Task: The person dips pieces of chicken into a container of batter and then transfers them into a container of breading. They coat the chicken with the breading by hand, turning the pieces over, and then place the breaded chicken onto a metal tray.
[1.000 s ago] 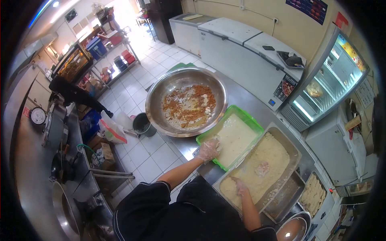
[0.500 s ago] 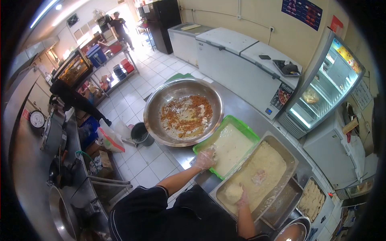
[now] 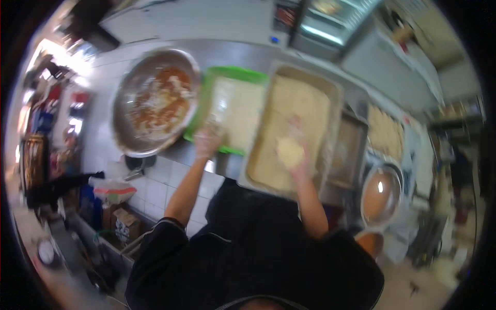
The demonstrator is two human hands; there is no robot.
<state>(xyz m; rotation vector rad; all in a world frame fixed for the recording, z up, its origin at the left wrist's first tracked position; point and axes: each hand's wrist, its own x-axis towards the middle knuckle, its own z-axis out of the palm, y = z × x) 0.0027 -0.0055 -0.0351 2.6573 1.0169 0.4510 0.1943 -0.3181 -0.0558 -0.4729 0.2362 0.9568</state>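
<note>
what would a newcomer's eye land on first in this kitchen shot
Probably the wide metal bowl at the left of the counter, streaked with vivid orange-brown and white. Next to it, the bright green tub of pale liquid stands out by its colour. Right of that, in the metal tray of pale powder, a rounded pale clump shows at the person's right grip.

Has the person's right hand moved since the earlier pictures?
Yes. Judged against the metal tray, the right hand is now farther from the tray's near left corner.
</note>
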